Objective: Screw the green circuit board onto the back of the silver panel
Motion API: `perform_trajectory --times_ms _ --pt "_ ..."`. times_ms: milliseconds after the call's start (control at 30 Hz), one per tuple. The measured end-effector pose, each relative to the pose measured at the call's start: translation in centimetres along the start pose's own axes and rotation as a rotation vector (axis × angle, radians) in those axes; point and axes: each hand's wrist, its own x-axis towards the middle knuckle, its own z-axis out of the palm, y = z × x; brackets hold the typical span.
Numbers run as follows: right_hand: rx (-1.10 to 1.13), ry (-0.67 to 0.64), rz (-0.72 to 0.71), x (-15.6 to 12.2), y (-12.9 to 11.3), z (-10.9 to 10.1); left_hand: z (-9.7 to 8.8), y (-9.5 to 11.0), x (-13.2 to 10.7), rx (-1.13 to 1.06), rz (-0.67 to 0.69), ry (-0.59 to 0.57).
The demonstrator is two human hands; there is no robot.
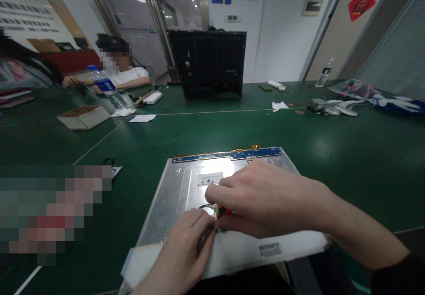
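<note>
A flat display panel (162, 202) lies metal back up at the table's near edge, a blue circuit strip (215, 155) along its far side. My right hand (265, 197) reaches over the panel from the right, fingers curled around a small red-and-black object (223, 211); most of it is hidden. My left hand (186, 242) meets it from the lower left, thumb and fingers closed together at a bit of green board and thin wires (207, 206). What those left fingers pinch does not show. White sheeting (239, 250) covers the panel's near edge.
On the green table (199, 131) a black monitor housing (209, 65) stands upright at the back. An open box (84, 118) and a water bottle (108, 87) are at left; gloves (345, 107) and another bottle (325, 72) at right. Two people sit at the left.
</note>
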Motion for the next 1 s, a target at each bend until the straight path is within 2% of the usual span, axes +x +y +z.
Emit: perform_trajectory --times_ms 300,1000 --pt "0.066 -0.017 0.006 -0.26 -0.09 -0.30 -0.17 0.11 0.04 -0.014 -0.019 -0.032" --pt "0.005 -0.020 0.005 0.06 0.03 -0.10 -0.17 0.10 -0.03 -0.019 -0.008 -0.013"
